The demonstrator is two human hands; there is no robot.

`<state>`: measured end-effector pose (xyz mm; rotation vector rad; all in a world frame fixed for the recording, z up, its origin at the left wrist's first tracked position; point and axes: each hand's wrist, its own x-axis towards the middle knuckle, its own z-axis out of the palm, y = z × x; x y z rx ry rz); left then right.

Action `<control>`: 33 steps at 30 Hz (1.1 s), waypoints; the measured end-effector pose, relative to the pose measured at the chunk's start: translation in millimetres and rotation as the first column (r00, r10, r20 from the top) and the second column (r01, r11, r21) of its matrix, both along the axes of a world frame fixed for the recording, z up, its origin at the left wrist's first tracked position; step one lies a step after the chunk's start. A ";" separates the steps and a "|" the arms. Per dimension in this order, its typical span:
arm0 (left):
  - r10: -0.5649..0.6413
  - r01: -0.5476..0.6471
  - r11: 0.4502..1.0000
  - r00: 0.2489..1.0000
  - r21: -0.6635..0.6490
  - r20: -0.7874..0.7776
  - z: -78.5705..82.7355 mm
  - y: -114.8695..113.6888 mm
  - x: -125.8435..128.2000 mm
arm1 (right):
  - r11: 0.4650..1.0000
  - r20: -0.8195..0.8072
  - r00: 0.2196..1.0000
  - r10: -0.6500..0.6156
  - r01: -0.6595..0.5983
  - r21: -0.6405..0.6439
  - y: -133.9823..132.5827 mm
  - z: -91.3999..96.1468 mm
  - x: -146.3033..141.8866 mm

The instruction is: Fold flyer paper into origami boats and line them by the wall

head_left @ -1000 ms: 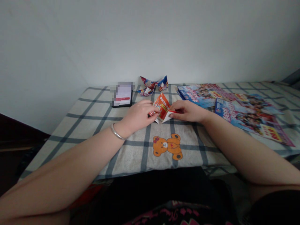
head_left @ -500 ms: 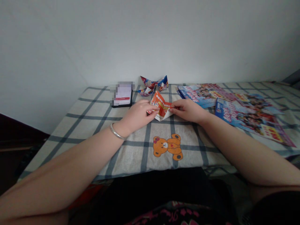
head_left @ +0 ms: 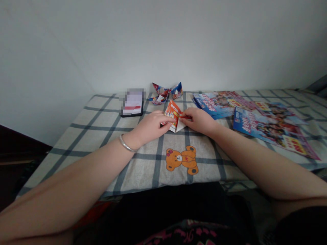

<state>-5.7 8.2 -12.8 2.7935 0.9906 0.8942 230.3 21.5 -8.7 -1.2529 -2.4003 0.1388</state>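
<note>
A small folded paper (head_left: 174,111), orange w/ white lettering & a white underside, is btwn the person's L hand (head_left: 152,126) & R hand (head_left: 200,120), touching both. It's over the middle of a table (head_left: 84,136), nearer the far edge than the near one; can't tell if its underside rests on the cloth. It's partly open along a crease, L panel tilted up to a point, R flap showing white. L hand: nearly closed, thumb & fingers pinching the paper's L side, w/ a bit of red-and-white print visible under the thumb. R hand: also narrow, fingertips pinching the R flap nr the crease, a red edge showing btwn thumb & fingers. L wrist has a silver bangle (head_left: 126,143). Beyond the hands, nr the table's far edge, stands a blue-and-red folded paper shape (head_left: 167,92) w/ pointed corners. To its L, nr the far L corner, a dark phone (head_left: 133,103) lies screen up, partly pixelated. Colorful flyers (head_left: 270,131) overlap toward the far R corner, beyond the R forearm. Nr the near edge, an orange teddy bear print (head_left: 182,160) lies sideways on the checked cloth.
</note>
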 end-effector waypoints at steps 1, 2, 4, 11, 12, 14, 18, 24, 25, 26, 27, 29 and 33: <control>0.004 -0.004 1.000 1.000 0.004 -0.006 -0.5 -0.3 0.2 | 1.000 -0.009 1.000 -0.007 0.007 -0.007 0.2 -0.5 -0.1; 0.008 -0.008 1.000 1.000 0.012 -0.005 -0.5 -0.9 0.3 | 1.000 -0.019 1.000 -0.014 0.014 -0.015 0.2 -0.7 0.0; 0.014 -0.015 0.999 1.000 0.052 0.014 1.2 -2.9 0.6 | 0.999 -0.035 0.999 -0.025 0.024 -0.032 0.2 -0.8 0.3; -0.094 0.135 0.947 0.985 0.293 -0.147 15.3 -10.2 2.8 | 0.999 -0.070 0.997 -0.026 0.023 -0.030 2.3 -1.6 2.2; -0.131 0.184 0.939 0.972 0.290 -0.194 15.9 -10.6 3.4 | 0.999 -0.077 0.997 -0.027 0.024 -0.036 2.8 -2.0 2.5; -0.175 0.246 0.928 0.951 0.279 -0.255 15.9 -10.9 4.5 | 0.999 -0.088 0.996 -0.032 0.028 -0.044 3.9 -3.2 2.7; -0.158 0.231 0.935 0.951 0.270 -0.268 13.9 -11.9 5.5 | 0.999 -0.097 0.995 -0.034 0.031 -0.033 5.7 -5.7 2.5; -0.170 0.224 0.953 0.953 0.205 -0.251 14.0 -11.8 6.9 | 0.997 -0.124 0.991 -0.051 0.043 -0.067 5.6 -6.2 2.7; -0.171 0.221 0.955 0.956 0.199 -0.238 13.7 -11.3 7.1 | 0.996 -0.126 0.990 -0.055 0.046 -0.073 5.3 -5.7 2.8; -0.168 0.214 0.957 0.960 0.194 -0.226 13.2 -10.8 7.3 | 0.996 -0.126 0.991 -0.053 0.044 -0.075 5.1 -5.1 3.0; -0.161 0.203 0.960 0.963 0.193 -0.215 12.4 -10.4 7.3 | 0.997 -0.124 0.991 -0.043 0.034 -0.074 4.8 -4.4 3.1; -0.139 0.179 0.964 0.970 0.198 -0.201 10.8 -9.9 6.9 | 0.997 -0.118 0.993 -0.009 0.000 -0.071 4.4 -2.9 3.5; -0.125 0.172 0.964 0.966 0.203 -0.225 9.2 -11.0 5.3 | 0.995 -0.126 0.991 0.034 -0.045 -0.088 4.1 -0.8 4.0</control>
